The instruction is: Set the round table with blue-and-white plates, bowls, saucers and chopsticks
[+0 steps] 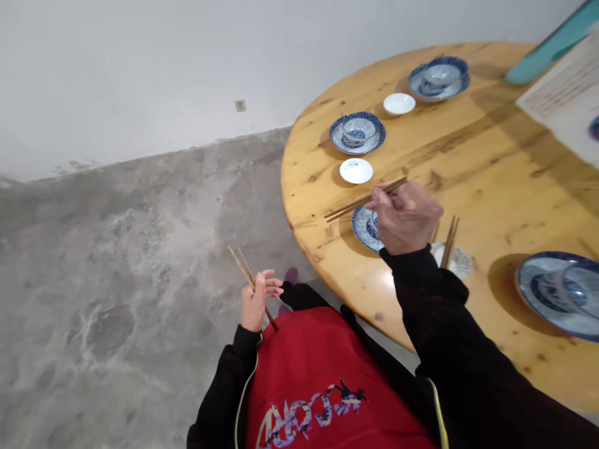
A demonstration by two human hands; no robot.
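A socket [240,106] sits on the pale wall [140,68] (scuffed near its base), above blotchy grey floor [140,280].

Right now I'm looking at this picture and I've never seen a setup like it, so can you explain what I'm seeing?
There is no machine here, just a person's two bare hands. The single picture comes from a camera worn on the head, looking forward and down. The left hand holds chopsticks away from the table, above the floor. The right hand holds another pair over the wooden table. On it are blue-and-white plates, some with clear bowls, and small white dishes. More chopsticks show beside the right sleeve.
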